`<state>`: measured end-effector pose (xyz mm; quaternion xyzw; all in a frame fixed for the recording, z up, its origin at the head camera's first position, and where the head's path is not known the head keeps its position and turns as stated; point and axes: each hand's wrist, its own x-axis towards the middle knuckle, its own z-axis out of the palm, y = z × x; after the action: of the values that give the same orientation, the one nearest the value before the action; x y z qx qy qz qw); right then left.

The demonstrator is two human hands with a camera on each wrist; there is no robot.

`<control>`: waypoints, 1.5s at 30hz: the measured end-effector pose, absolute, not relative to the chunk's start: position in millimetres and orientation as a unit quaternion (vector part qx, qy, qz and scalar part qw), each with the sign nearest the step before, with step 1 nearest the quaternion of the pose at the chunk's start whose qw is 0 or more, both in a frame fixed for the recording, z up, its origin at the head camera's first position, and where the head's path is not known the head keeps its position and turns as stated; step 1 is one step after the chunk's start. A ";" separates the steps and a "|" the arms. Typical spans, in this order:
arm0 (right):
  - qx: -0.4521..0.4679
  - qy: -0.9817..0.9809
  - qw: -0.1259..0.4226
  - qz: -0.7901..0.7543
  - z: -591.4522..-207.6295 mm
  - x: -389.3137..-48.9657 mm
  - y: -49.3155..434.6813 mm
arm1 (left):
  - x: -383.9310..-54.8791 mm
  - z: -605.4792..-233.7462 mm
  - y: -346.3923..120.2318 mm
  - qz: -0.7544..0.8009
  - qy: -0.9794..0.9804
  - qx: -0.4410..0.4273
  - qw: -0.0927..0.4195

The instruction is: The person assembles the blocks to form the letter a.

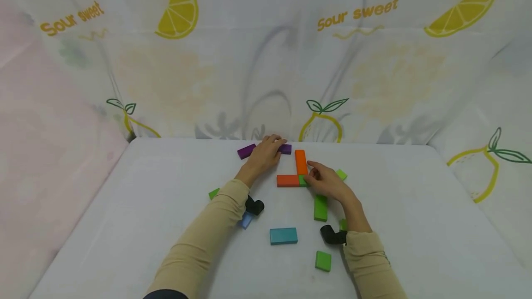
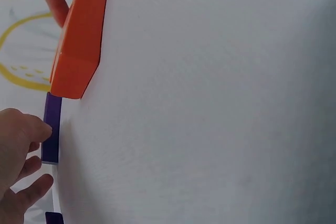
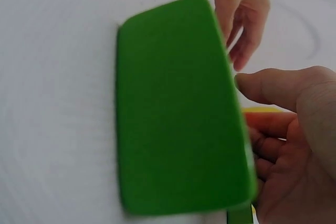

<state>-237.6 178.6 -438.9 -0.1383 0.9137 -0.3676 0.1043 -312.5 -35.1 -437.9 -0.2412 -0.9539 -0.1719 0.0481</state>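
Note:
My left hand (image 1: 266,153) is at the table's back edge, holding a short purple block (image 1: 285,149) with thumb and fingers. In the left wrist view, the thumb lies against that purple block (image 2: 51,145). A second purple block (image 1: 247,151) lies left of this hand. My right hand (image 1: 328,181) has its thumb at a small green block (image 1: 303,180) and a finger near the upright-lying orange block (image 1: 301,162). A red-orange block (image 1: 287,181) adjoins the small green one. Close to the right wrist camera, a green block (image 3: 178,114) hides part of the fingers.
A longer green block (image 1: 320,208) lies below my right hand; a green square block (image 1: 323,261) and a teal block (image 1: 283,236) are nearer the front. A blue block (image 1: 246,220) and green block (image 1: 214,193) lie by the left sleeve. A fabric backdrop (image 1: 232,82) stands behind the table.

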 end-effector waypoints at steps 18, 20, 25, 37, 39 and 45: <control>-0.143 0.912 0.102 -0.369 -437.6 -235.5 178.8 | -316.0 -440.9 -31.8 -0.171 -0.953 -0.247 0.043; -0.144 0.913 0.101 -0.368 -437.5 -235.3 178.4 | -316.5 -441.4 -31.8 -0.172 -0.953 -0.245 0.041; -0.142 0.914 0.102 -0.367 -437.2 -235.5 178.2 | -315.9 -441.0 -32.0 -0.177 -0.953 -0.241 0.039; -0.144 0.911 0.101 -0.372 -438.6 -234.4 178.9 | -312.2 -441.5 -30.0 -0.180 -0.952 -0.246 0.040; -0.145 0.911 0.100 -0.372 -438.7 -234.5 179.0 | -311.5 -441.1 -29.6 -0.182 -0.951 -0.246 0.041; -0.149 0.912 0.095 -0.370 -437.9 -234.9 178.7 | -310.4 -440.2 -28.5 -0.190 -0.951 -0.242 0.041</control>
<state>-234.9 178.7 -437.9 -0.1492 0.9120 -0.3701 0.0950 -310.4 -28.5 -440.2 -0.2418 -0.9506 -0.1900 0.0413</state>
